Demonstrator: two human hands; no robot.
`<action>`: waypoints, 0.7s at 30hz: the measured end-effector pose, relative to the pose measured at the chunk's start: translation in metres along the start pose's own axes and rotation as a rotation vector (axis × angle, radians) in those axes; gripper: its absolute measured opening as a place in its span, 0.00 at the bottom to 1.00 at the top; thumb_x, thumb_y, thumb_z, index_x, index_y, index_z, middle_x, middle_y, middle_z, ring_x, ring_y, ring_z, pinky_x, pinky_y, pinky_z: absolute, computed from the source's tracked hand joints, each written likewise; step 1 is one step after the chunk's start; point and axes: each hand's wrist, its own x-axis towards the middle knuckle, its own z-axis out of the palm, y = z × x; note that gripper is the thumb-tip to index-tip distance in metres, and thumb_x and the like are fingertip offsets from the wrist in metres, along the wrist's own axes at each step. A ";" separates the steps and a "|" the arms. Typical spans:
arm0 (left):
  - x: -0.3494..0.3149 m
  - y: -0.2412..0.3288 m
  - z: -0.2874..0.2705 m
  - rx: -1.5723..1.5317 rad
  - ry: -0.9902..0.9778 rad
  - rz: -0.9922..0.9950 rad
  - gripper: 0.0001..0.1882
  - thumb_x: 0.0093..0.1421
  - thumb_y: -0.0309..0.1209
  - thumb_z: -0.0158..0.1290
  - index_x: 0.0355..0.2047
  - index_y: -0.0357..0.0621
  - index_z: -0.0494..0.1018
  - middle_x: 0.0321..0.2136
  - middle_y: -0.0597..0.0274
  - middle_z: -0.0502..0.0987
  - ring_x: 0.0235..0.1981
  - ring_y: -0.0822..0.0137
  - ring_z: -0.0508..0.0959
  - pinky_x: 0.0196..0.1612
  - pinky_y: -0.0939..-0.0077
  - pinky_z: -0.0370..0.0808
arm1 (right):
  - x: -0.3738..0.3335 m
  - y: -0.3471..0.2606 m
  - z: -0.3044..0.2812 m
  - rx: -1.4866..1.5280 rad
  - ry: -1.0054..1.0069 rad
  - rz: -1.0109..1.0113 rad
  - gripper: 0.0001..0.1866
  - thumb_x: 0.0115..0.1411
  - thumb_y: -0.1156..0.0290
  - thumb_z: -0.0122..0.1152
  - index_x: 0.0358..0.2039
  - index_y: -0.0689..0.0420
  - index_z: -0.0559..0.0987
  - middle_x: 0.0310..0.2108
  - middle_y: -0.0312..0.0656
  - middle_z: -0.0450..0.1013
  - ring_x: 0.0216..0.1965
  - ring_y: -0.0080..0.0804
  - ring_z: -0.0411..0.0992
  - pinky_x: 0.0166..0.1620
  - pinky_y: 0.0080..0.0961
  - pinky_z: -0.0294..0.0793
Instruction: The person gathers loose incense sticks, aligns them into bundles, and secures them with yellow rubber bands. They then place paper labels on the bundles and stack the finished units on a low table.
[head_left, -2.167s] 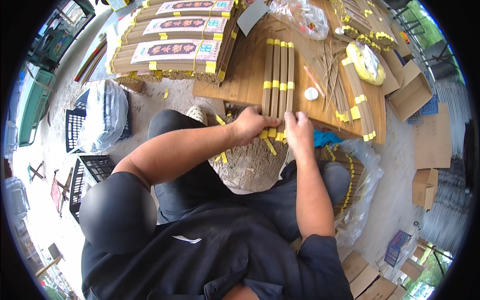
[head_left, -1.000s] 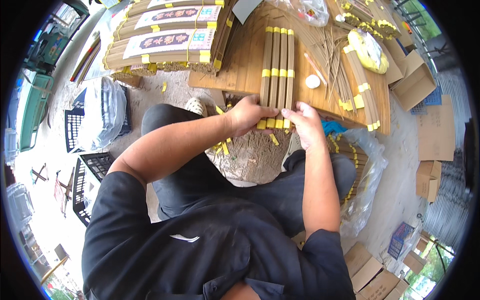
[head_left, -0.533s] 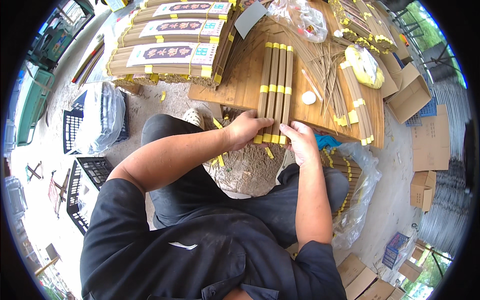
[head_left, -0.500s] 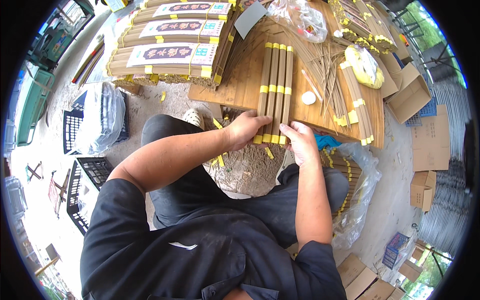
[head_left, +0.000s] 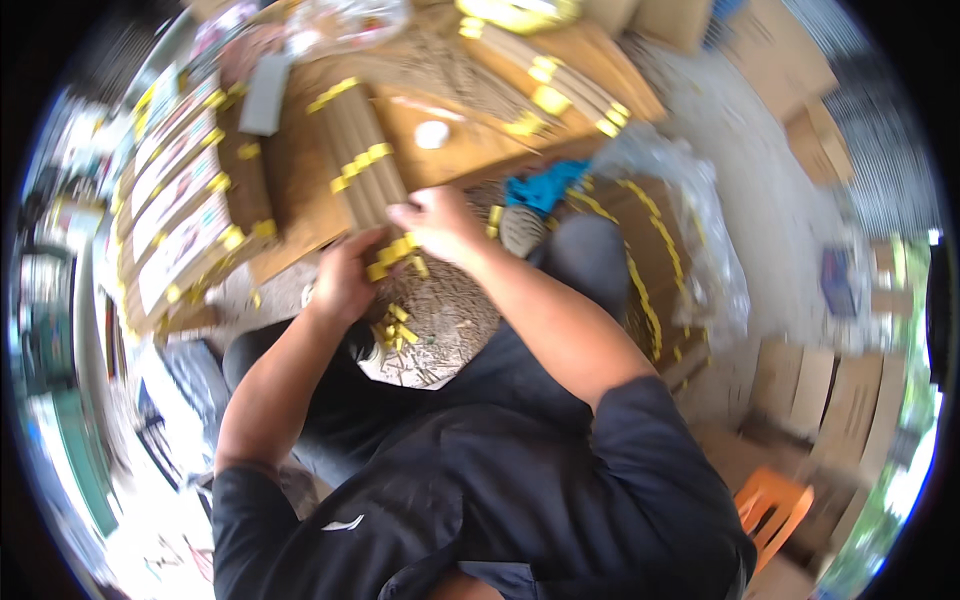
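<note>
Several bundles of brown incense sticks [head_left: 352, 128] lie side by side, bound with yellow bands at both ends and the middle. Their far part rests on the wooden table [head_left: 288, 218], and the near ends stick out past its edge. My left hand [head_left: 345, 278] grips the near end from the left. At the right side of that same end, my right hand [head_left: 440, 226] is closed on the bundles, its thumb along the outer one. The fingers below are hidden, and the picture is smeared by motion.
Labelled incense packs [head_left: 185, 205] are stacked at the left. A white round object [head_left: 431, 135] and more banded bundles [head_left: 545, 70] lie on the table. Beside my right knee, plastic wrap [head_left: 715, 240] surrounds a large stack of bundles. Yellow scraps [head_left: 398, 328] litter the ground.
My view has turned to the right, so the table and bundles appear further left and tilted. Both hands remain on the near ends of the bundles.
</note>
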 end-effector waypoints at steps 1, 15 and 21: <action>-0.003 0.007 0.007 0.004 -0.001 -0.046 0.14 0.70 0.31 0.48 0.50 0.35 0.73 0.43 0.53 0.81 0.42 0.60 0.81 0.42 0.64 0.80 | 0.001 0.007 0.004 0.024 0.094 -0.020 0.26 0.58 0.54 0.66 0.31 0.72 0.81 0.29 0.63 0.79 0.33 0.55 0.81 0.39 0.45 0.78; -0.047 0.022 0.004 0.148 0.233 -0.143 0.32 0.69 0.58 0.42 0.58 0.43 0.69 0.54 0.51 0.76 0.56 0.55 0.76 0.58 0.45 0.74 | -0.088 0.061 -0.172 -0.009 1.027 -0.348 0.09 0.62 0.67 0.66 0.34 0.59 0.81 0.27 0.44 0.80 0.27 0.33 0.78 0.31 0.29 0.78; -0.060 -0.022 -0.019 0.172 0.481 -0.342 0.35 0.70 0.59 0.40 0.63 0.44 0.62 0.47 0.50 0.77 0.43 0.55 0.81 0.50 0.48 0.78 | -0.175 0.321 -0.233 -0.498 1.049 0.859 0.54 0.51 0.41 0.71 0.68 0.63 0.61 0.68 0.63 0.57 0.71 0.60 0.52 0.71 0.48 0.53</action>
